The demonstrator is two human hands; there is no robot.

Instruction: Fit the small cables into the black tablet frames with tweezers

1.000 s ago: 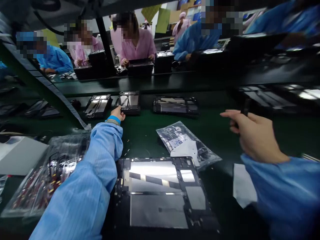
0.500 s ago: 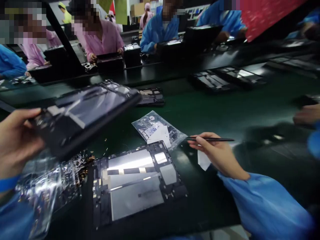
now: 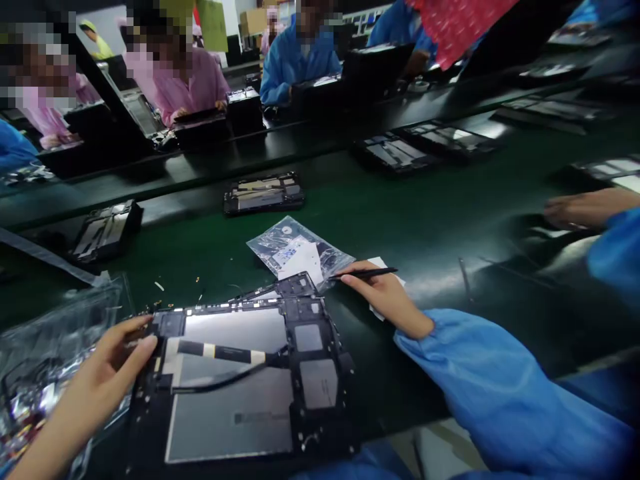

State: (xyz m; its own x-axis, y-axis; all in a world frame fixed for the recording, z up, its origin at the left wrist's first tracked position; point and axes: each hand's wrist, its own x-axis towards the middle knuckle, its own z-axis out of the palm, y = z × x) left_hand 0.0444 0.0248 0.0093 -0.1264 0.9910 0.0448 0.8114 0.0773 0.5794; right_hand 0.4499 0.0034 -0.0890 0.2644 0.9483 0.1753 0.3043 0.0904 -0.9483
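A black tablet frame with a silver plate and a striped flat cable lies in front of me, stacked on a second frame whose corner shows behind it. My left hand grips the top frame's left edge, fingers curled on it. To the right of the frames, my right hand rests on the green belt and pinches a thin black tool that points right. A clear plastic bag with a white label lies just behind the frames. A white paper peeks out from under my right hand.
More tablet frames lie on the belt: one at mid-back, one at back left, others at back right. A shiny bag of parts lies at my left. A co-worker's hand works at the right. People sit across.
My left hand took a tablet frame from the far belt, carried it through the air and laid it on the frame in front of me. My right hand drew in toward the bag.
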